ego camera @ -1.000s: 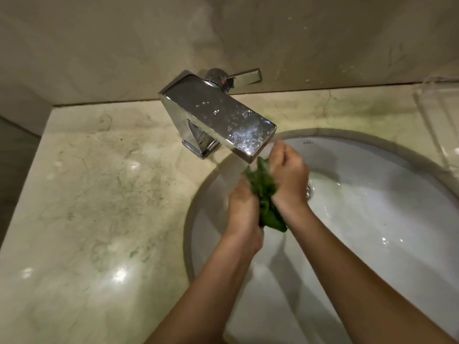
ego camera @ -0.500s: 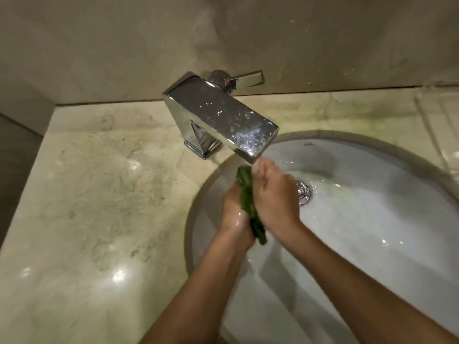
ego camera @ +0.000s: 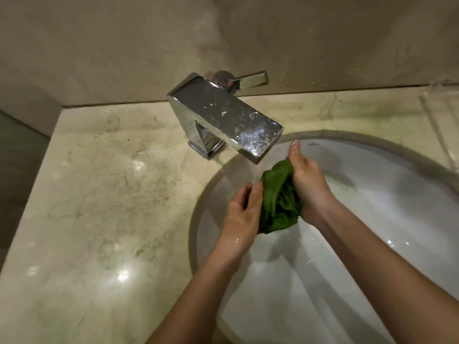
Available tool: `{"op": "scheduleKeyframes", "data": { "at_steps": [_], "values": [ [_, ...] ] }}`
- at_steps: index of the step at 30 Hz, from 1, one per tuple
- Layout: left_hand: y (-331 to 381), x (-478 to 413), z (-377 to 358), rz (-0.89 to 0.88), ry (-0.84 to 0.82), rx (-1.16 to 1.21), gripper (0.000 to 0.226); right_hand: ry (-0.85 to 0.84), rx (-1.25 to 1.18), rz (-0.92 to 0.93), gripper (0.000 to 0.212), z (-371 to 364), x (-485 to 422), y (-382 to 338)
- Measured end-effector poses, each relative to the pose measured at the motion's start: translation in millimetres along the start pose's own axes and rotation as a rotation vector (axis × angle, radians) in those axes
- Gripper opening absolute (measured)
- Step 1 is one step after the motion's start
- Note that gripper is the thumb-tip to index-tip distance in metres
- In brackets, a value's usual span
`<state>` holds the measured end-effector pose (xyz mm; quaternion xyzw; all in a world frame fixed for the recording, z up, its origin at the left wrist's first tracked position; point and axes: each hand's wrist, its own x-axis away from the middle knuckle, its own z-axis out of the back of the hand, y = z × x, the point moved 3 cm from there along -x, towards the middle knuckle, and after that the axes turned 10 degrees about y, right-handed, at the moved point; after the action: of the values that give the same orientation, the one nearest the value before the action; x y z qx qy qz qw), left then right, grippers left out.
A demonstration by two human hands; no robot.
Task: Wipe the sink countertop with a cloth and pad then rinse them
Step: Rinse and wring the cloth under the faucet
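A wet green cloth point(ego camera: 279, 199) is bunched between my two hands, over the white sink basin point(ego camera: 372, 244) and just below the chrome faucet spout point(ego camera: 223, 120). My left hand point(ego camera: 242, 217) holds the cloth's left side with curled fingers. My right hand point(ego camera: 306, 184) grips its right side, one finger pointing up toward the basin rim. Both hands are wet. I see no pad, and I cannot make out a water stream.
The marble countertop point(ego camera: 99, 194) spreads left of the basin and shows faint greenish stains. The faucet lever point(ego camera: 250, 79) sits behind the spout by the back wall. A clear plastic object point(ego camera: 442, 115) stands at the right edge.
My hands have spread apart and shifted right; the cloth, squeezed thin between my palms half a second ago, now bulges out wider between them.
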<state>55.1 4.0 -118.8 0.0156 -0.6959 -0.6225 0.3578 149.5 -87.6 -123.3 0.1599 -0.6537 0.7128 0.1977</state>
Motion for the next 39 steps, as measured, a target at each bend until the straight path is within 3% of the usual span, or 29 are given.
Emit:
{"op": "scheduleKeyframes", "data": {
  "at_steps": [2,5,7,9,11,13,16,20,22,24,27,29,33,37,39],
  "values": [
    [-5,3,6,-0.026,-0.015,-0.021,0.019,-0.065,-0.246,-0.259,0.046,5,0,2],
    [-11,0,3,0.224,0.060,0.325,0.014,-0.111,-0.488,-0.368,0.060,6,8,2],
    [-8,-6,-5,0.446,0.123,0.575,0.028,-0.017,-0.479,-0.230,0.040,5,25,6],
    [-2,-13,-10,0.547,0.124,0.660,0.048,0.090,-0.307,0.130,0.030,2,50,8],
    [0,-12,-15,0.546,0.116,0.677,0.057,0.071,0.000,0.492,0.034,-6,65,8],
    [-6,-6,-23,0.462,0.164,0.547,0.049,0.123,0.243,0.660,0.034,-15,48,4],
    [-9,-10,-22,0.365,0.257,0.413,0.039,0.296,0.279,0.587,0.041,-17,27,-3],
    [0,-19,-14,0.389,0.246,0.539,0.040,0.149,0.418,0.751,0.035,-27,53,11],
    [-4,-13,-25,0.350,0.215,0.450,0.037,0.268,0.335,0.632,0.039,-19,28,-1],
    [-3,-13,-28,0.315,0.227,0.407,0.038,0.281,0.326,0.530,0.043,-18,18,-7],
    [7,-25,-10,0.316,0.289,0.461,0.039,0.137,0.412,0.693,0.036,-31,53,7],
    [6,-20,-12,0.339,0.276,0.459,0.041,0.160,0.435,0.745,0.040,-32,49,7],
    [9,-7,-26,0.211,0.187,0.268,0.039,0.081,0.173,0.421,0.042,-22,6,-5],
    [13,-14,0,-0.148,0.191,0.003,0.051,0.083,-0.207,-0.110,0.040,0,7,0],
    [2,-14,11,-0.253,0.184,-0.142,0.058,0.083,-0.350,-0.279,0.039,9,5,1]
  ]
}}
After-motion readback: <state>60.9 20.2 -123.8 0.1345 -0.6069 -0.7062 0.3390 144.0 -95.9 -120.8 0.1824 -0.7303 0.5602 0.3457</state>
